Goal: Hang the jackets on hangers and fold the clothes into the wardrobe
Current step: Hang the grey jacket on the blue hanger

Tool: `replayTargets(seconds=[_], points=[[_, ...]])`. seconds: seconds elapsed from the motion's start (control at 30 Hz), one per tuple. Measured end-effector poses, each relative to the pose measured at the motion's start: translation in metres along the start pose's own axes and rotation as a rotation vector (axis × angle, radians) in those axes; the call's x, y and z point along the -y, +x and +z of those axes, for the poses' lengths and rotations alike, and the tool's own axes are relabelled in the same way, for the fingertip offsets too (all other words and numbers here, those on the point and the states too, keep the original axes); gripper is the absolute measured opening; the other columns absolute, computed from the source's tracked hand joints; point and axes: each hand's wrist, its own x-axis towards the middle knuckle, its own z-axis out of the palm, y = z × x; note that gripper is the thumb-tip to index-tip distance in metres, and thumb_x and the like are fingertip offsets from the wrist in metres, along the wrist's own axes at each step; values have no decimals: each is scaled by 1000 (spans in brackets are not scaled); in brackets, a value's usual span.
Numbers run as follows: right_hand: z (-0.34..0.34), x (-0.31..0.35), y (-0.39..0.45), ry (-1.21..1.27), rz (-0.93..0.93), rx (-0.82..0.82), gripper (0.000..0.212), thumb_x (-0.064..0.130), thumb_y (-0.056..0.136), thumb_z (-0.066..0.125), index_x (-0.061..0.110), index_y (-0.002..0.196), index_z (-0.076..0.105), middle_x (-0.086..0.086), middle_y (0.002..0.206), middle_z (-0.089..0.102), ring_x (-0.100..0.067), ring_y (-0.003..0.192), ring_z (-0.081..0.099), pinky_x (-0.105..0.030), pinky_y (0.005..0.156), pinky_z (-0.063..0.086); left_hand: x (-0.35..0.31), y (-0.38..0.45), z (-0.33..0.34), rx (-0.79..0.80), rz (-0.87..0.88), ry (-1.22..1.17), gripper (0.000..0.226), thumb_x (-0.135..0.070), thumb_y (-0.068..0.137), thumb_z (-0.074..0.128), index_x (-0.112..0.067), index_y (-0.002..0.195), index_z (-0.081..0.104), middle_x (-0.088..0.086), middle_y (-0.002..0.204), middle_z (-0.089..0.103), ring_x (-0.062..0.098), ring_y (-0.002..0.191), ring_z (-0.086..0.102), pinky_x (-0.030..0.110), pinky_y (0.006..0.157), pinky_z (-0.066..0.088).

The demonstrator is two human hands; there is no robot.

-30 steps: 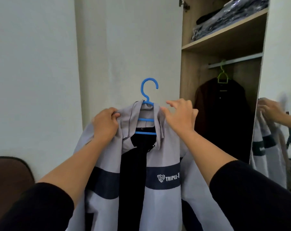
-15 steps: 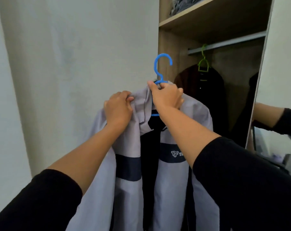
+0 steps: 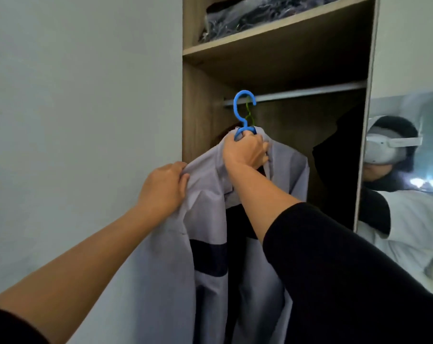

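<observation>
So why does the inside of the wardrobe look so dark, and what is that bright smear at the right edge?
Head view: the wardrobe interior sits in shadow under its shelf, so the dark clothes there lose detail, while the pale wall is evenly lit. Head view: the mirror at right shows a blurred reflection with a glare spot. Head view: the wide lens bends the straight edges. The blue hanger and right hand stay fairly sharp.

hanger hook before wardrobe rail
</observation>
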Motion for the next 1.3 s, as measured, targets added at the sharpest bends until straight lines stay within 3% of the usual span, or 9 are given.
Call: replayTargets(seconds=[0.23, 0.4, 0.57, 0.67, 1.07, 1.3], points=[[10, -12, 64, -79, 0, -39, 40, 38, 97, 37, 13, 120, 58, -5, 128, 51, -23, 122, 40, -41, 101, 31, -18, 51, 45, -110, 139, -224, 35, -17, 93, 54, -14, 127, 57, 11, 116, 66, 30, 103, 60, 35, 91, 44], [27, -21, 107, -77, -15, -33, 40, 35, 98, 36, 11, 124, 55, -6, 133, 47, -24, 125, 37, -41, 104, 29, -21, 85, 83, -261, 221, -268, 31, -9, 87, 59, -7, 118, 64, 16, 105, 70, 34, 92, 65, 40, 82, 49], [43, -25, 154, -34, -30, -25, 41, 33, 99, 34, 8, 126, 54, -8, 137, 44, -25, 129, 34, -41, 104, 28, -27, 127, 109, -305, 240, -280, 30, -8, 89, 60, -5, 118, 64, 18, 102, 71, 34, 87, 65, 42, 82, 50], [50, -30, 182, -25, -36, -19, 41, 32, 99, 34, 9, 127, 53, -8, 137, 44, -25, 129, 35, -41, 105, 30, -32, 152, 123, -306, 249, -282, 31, -11, 91, 58, -6, 121, 61, 17, 106, 70, 32, 91, 65, 41, 87, 48], [79, -52, 252, 17, 10, 2, 43, 34, 96, 37, 7, 126, 52, -11, 134, 50, -28, 127, 43, -47, 103, 39, -40, 204, 171, -332, 342, -283, 30, -7, 83, 58, -2, 111, 67, 14, 91, 74, 33, 82, 68, 38, 77, 50], [82, -80, 256, -84, 22, 18, 45, 33, 97, 35, 7, 129, 54, -14, 135, 49, -33, 126, 44, -45, 104, 39, -46, 205, 191, -193, 314, -309, 34, -13, 92, 54, -9, 125, 59, 14, 112, 69, 28, 106, 62, 35, 94, 46]])
